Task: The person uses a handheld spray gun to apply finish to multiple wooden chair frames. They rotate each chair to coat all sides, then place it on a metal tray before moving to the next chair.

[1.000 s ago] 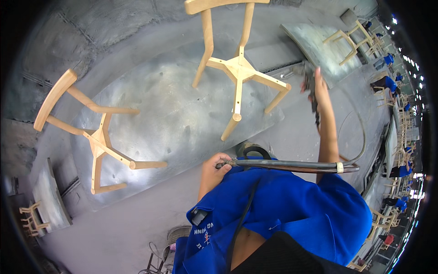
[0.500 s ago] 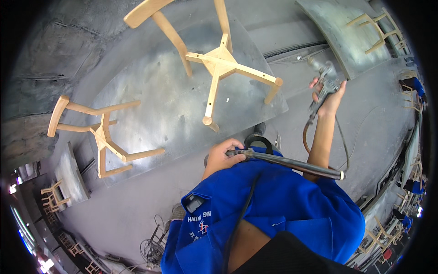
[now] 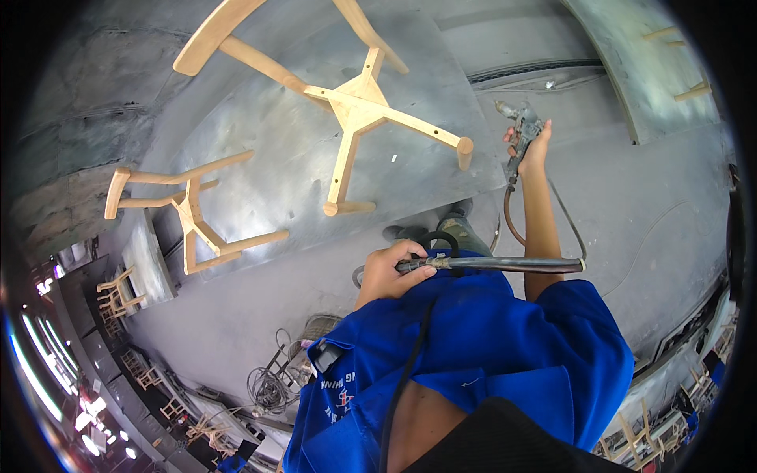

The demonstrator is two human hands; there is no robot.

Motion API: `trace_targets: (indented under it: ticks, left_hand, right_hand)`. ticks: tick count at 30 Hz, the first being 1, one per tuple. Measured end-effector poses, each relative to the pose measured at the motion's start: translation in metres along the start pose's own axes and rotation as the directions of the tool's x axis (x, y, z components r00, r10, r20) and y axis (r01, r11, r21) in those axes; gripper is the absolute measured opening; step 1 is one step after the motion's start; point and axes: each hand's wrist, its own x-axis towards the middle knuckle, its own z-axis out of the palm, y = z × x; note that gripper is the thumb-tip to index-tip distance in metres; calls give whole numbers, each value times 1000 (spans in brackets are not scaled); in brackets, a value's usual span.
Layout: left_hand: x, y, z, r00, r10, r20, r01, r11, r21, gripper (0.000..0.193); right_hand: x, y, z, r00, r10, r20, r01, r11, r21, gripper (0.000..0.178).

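Note:
My right hand (image 3: 537, 148) is raised on the right, wrapped around the grip of a grey spray gun (image 3: 523, 124) whose nozzle end points up and left. A brown hose (image 3: 511, 213) hangs from the bottom of its grip. At my waist, my left hand (image 3: 392, 272) is closed on a dark hose (image 3: 505, 265) that stretches right across my front to my right forearm. Ahead, a pale wooden chair frame (image 3: 359, 114) stands on a grey sheet-covered platform (image 3: 292, 150). The spray gun is right of this frame, not touching it.
Another wooden chair frame (image 3: 193, 211) rests at the platform's left side. More frames (image 3: 120, 292) stand far left and lower right. A second grey platform (image 3: 639, 79) lies at the upper right. Coiled cables (image 3: 272, 386) sit on the floor at lower left.
The spray gun and my right hand have shifted left, nearer the large chair frame. The view has turned, so the upper-right platform sits farther right. My left hand keeps its hold on the hose.

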Motion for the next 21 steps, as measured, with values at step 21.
trace_targets:
  ticks: [21]
  left_hand:
    - [-2, -3, -14, 986, 166, 29, -163, 982, -99, 33]
  right_hand:
    - [-89, -8, 113, 942, 68, 328, -80, 997, 23, 79]
